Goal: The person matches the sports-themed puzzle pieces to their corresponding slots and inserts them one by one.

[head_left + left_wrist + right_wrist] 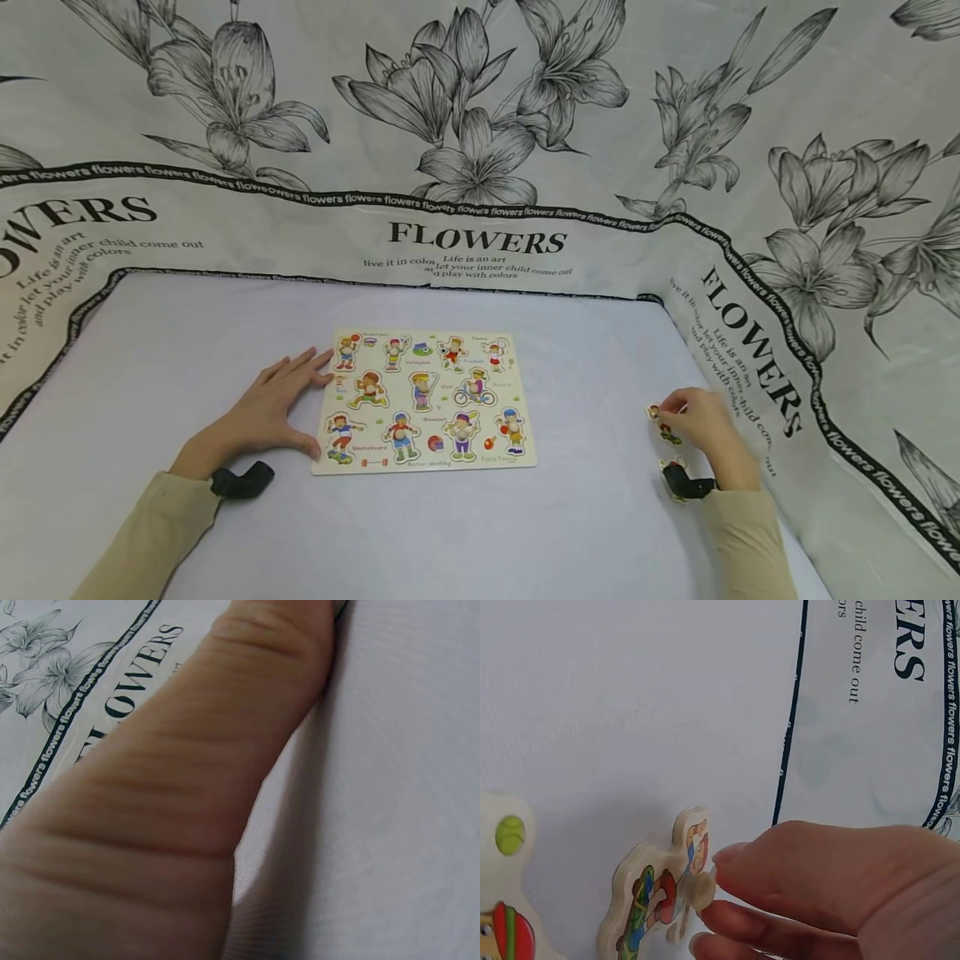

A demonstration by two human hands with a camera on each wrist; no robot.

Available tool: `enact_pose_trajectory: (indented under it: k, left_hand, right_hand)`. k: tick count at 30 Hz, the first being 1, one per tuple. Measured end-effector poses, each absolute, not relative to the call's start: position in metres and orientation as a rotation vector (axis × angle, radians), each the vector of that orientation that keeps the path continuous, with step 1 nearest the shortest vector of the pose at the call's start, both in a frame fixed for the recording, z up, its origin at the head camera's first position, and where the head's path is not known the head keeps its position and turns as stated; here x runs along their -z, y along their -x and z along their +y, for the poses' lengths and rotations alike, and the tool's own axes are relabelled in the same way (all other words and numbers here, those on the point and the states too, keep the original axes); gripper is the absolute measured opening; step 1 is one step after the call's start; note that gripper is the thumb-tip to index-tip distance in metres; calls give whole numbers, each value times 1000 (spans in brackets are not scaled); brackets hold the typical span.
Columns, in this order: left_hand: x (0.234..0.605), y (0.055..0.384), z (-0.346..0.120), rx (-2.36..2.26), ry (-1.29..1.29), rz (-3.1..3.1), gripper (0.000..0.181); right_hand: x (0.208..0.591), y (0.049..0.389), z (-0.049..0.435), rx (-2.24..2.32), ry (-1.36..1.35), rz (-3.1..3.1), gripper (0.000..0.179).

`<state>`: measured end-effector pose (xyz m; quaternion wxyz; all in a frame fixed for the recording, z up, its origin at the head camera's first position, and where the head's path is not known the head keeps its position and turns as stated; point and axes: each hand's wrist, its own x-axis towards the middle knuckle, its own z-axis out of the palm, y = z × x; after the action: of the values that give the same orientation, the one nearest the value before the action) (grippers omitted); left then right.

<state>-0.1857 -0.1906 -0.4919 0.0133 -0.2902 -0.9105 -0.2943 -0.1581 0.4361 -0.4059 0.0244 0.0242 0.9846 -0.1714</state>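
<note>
My right hand (697,421) pinches the small wooden knob (700,891) of a puzzle piece between thumb and finger, at the right side of the table. The piece (634,904) has a figure on a green skateboard and stands tilted in the right wrist view. At the board's left edge lies my left hand (270,408), its fingers spread and its fingertips and thumb right at the edge. The cream puzzle board (386,387) carries several colourful sports figures with small printed words. The left wrist view is mostly filled by part of the left hand (172,787).
Another piece (510,900), with a red cap and a green ball, lies near the held one. In the head view, the black wrist camera (686,483) partly covers it. Behind the white tabletop (592,375) rises a flower-printed cloth (480,242), which also runs along both sides.
</note>
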Motion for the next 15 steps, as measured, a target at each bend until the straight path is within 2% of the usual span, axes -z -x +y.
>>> enact_pose_trajectory:
  k: [9,15]
  left_hand:
    - [492,186,-190,915,905,-2834,120]
    - [492,186,-191,918,897,-2838,120]
  right_hand:
    - [415,162,440,571,-230,2985,9]
    - [417,162,441,626,-239,2977,11]
